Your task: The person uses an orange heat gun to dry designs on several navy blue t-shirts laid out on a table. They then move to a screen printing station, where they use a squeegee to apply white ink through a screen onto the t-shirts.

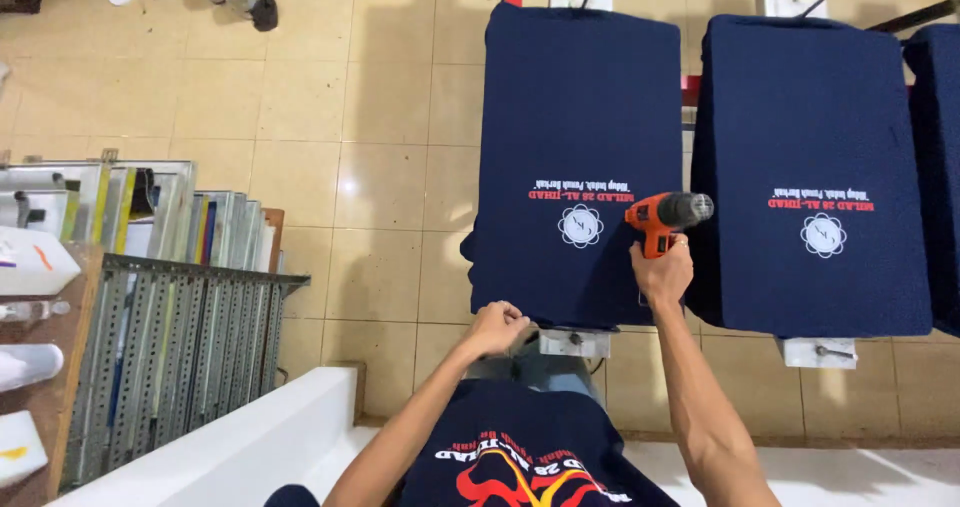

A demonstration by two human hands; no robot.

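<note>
Seen from above, the person's right hand (661,272) is gripping the handle of an orange and black heat gun (668,217), fingers wrapped tightly around it. The gun is lying sideways over the near right corner of a navy blue T-shirt (580,117) that is stretched flat over a rectangular printing board, its dark nozzle pointing right, toward the gap between this board and the next one. Just left of the gun, the shirt is showing a small white round emblem (580,225) with short lines of red and white lettering above it.

The left hand (495,327) is curling into a loose fist at the near edge of the same board, touching the cloth where it is hanging over the near left corner; whether it is pinching the cloth cannot be told. The two hands are well apart.

Under the near edge, a pale metal bracket (573,342) is sticking out. To the right, a second navy blue T-shirt (810,117) with the same emblem is covering a neighbouring board, and a third is just showing at the right edge of the view.

Below everything is a beige tiled floor (380,147). On the left, a grey perforated metal rack (180,357) is holding framed screens on edge, and a white ledge (240,447) is running beside the person's dark printed shirt.
</note>
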